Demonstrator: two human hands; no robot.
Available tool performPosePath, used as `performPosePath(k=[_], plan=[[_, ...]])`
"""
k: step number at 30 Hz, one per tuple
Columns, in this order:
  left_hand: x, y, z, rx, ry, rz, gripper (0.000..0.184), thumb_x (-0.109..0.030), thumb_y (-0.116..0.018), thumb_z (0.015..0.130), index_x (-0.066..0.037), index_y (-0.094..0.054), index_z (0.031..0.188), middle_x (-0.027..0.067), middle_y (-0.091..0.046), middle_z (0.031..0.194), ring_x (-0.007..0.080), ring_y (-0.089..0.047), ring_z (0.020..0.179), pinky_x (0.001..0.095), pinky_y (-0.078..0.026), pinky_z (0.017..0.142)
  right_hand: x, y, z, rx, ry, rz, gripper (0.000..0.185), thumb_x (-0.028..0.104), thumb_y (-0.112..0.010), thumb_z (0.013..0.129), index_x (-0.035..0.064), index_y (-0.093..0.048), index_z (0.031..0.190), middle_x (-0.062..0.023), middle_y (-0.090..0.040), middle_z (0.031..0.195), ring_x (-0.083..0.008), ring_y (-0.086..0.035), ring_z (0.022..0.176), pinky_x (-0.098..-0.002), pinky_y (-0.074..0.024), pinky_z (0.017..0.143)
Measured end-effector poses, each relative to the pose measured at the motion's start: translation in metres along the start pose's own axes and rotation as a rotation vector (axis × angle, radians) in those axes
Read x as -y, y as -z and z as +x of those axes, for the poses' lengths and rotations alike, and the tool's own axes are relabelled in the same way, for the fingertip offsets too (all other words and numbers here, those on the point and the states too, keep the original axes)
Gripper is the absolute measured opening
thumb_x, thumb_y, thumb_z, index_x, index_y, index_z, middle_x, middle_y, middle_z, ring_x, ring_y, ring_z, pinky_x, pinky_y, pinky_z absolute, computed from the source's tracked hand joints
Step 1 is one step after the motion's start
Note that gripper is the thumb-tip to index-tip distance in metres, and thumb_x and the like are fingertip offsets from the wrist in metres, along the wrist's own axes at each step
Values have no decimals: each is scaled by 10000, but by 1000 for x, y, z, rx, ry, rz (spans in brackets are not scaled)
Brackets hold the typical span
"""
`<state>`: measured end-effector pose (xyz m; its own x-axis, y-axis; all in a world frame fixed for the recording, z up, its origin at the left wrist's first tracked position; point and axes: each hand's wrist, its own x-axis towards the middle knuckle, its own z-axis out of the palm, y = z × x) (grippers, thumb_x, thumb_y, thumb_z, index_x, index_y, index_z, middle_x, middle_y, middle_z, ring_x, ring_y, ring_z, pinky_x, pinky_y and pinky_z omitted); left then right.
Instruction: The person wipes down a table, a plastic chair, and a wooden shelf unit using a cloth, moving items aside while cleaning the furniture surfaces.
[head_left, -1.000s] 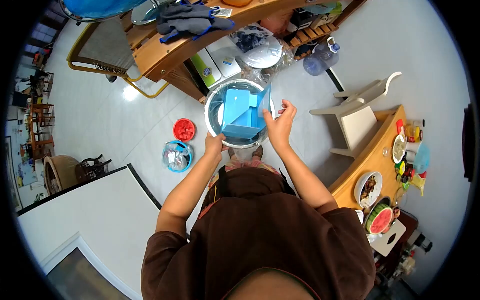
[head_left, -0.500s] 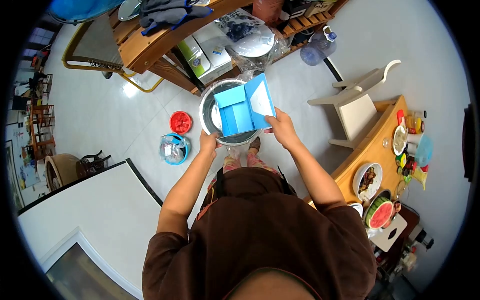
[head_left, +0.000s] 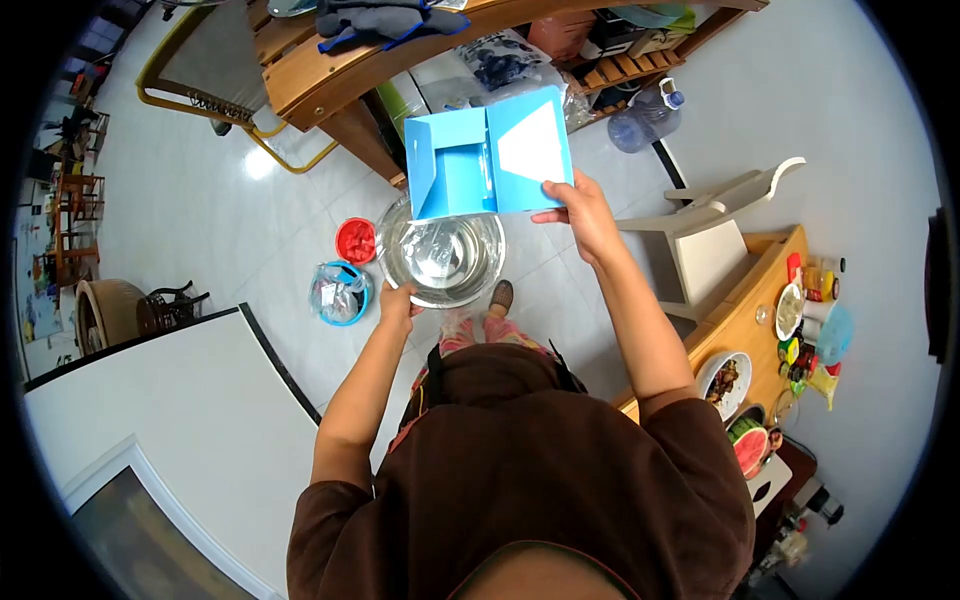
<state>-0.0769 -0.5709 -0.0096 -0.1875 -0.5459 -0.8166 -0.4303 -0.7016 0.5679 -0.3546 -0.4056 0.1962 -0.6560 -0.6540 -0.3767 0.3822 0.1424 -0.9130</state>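
Note:
A blue folding cardboard box (head_left: 465,175) hangs open over the far side of a shiny metal basin (head_left: 470,265), showing its inside and a white panel on the flap. My right hand (head_left: 585,215) grips the lower right corner of that flap, thumb on top. At the basin's near left rim, my left hand (head_left: 397,300) is closed on the edge. Something clear like plastic film lies in the basin; the box hides the basin's far part.
Left of the basin stand a red container (head_left: 356,240) and a blue-rimmed bin (head_left: 345,305). Beyond is a wooden bench (head_left: 320,85) with gloves (head_left: 385,22) on it. A pale chair (head_left: 700,255) and a wooden table (head_left: 745,325) with food bowls stand on the right.
My right hand has lifted the box up and away from me, uncovering more of the basin. My left hand has left the box and now holds the basin's rim, slightly lower and left.

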Motion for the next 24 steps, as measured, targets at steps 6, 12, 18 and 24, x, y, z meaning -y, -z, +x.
performPosePath(k=[6,12,18,24], plan=[[-17,7,-11,26,-16,-73,440,-34,-576,808,-110,-475,1229,83,-669,919,199,-673,669,307,-544,520,7,-14,16,113,-14,-116,370,175,-574,921,-43,-584,1221,-94,-648,1046,-155,-632,891,-289,-592,699],[-25,1,-8,62,-58,-123,387,-20,-584,804,-102,-495,1171,83,-661,907,191,-655,653,307,-552,533,-24,-22,32,269,-76,-264,380,157,-556,925,-42,-582,1247,-106,-678,1041,-154,-650,863,-282,-576,688],[-29,0,-21,124,-94,-220,375,-7,-579,800,-111,-516,1154,64,-655,921,182,-656,695,331,-574,580,-74,-22,46,317,131,-1075,438,343,-504,971,27,-596,1259,-230,-685,1091,-391,-673,898,-440,-514,845],[-19,1,-15,139,-69,-224,399,-7,-588,796,-127,-521,1170,57,-651,962,189,-655,728,344,-563,612,-93,-10,31,-26,217,-411,461,368,-569,976,21,-587,1278,-180,-663,1160,-267,-637,1026,-371,-489,917]])
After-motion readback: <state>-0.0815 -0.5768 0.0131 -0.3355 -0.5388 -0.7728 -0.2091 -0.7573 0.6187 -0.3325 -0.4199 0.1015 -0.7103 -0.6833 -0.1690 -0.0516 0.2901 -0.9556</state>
